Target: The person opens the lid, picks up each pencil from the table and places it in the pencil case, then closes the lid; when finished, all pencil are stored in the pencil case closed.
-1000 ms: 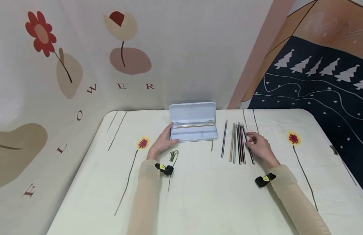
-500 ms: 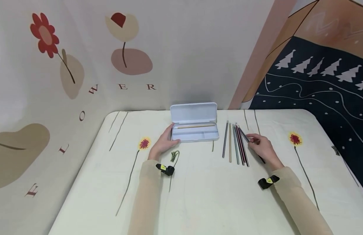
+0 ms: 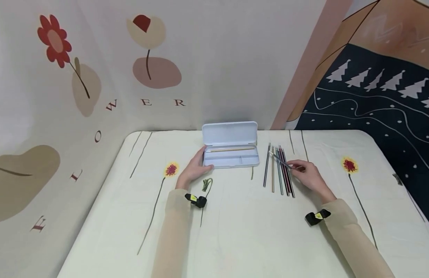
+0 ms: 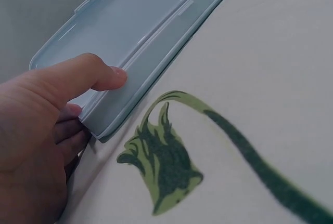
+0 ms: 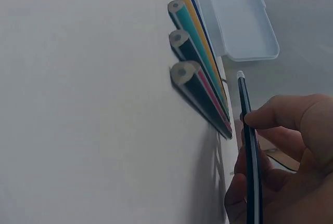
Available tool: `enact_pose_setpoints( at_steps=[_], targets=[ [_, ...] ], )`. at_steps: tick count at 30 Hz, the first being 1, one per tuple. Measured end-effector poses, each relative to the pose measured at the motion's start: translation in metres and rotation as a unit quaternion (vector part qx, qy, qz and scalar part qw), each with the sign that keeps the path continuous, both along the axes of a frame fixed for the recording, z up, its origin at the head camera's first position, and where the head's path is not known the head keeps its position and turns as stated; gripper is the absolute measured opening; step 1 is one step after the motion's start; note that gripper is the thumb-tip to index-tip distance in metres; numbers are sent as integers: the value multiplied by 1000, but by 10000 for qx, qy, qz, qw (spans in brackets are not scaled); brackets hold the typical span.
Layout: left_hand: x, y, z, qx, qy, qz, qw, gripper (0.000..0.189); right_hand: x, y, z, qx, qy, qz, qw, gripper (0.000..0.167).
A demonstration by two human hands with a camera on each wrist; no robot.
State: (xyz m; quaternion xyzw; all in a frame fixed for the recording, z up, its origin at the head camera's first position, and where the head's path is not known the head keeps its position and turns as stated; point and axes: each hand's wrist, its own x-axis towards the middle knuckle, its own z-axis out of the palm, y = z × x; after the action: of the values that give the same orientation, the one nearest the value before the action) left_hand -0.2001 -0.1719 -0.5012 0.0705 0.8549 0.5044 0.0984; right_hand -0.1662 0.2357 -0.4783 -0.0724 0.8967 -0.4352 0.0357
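Note:
A pale blue pencil case (image 3: 230,134) stands with its lid raised at the back of the table, a gold pencil (image 3: 232,149) lying in its long compartment. My left hand (image 3: 194,169) grips the case's left end; in the left wrist view the thumb (image 4: 112,77) presses the front wall and the other fingers go round the end. With thumb and fingers my right hand (image 3: 306,175) pinches a dark striped pencil (image 5: 252,156), its white-tipped end pointing toward the case. That pencil slants above several others, among them a gold one (image 3: 272,173) and a teal one (image 3: 279,177).
A dark pencil (image 3: 265,172) lies leftmost in the row, between the case and the other pencils. The tablecloth (image 3: 249,231) has printed flowers and stems. A patterned curtain (image 3: 228,69) hangs right behind the table's back edge.
My right hand has picked the rightmost dark pencil out of the row and swung its far end left over the others. The row spread slightly. The left hand stays on the case.

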Motion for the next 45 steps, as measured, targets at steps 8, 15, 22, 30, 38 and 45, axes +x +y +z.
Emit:
enact_pose_setpoints(
  at_steps=[8,15,22,30,38,45],
  targets=[
    [1,1,1,-19,-42,38,10000,90,-3,-9,0,-122,34,280,9995,24],
    [2,2,2,-19,-29,61,10000,90,-5,-23,0,-216,31,380,9990,24],
    [3,3,4,47,-117,120,9998,89,-7,-37,2,-353,85,518,9980,23],
    [3,3,5,-10,-53,100,9999,90,-13,-52,2,-507,25,630,9967,23],
    [3,2,4,9,-59,66,10000,89,-21,-65,3,-465,36,764,9960,23],
    [3,2,4,-17,43,35,10000,89,-28,-80,8,-431,117,885,9951,25]
  ],
)
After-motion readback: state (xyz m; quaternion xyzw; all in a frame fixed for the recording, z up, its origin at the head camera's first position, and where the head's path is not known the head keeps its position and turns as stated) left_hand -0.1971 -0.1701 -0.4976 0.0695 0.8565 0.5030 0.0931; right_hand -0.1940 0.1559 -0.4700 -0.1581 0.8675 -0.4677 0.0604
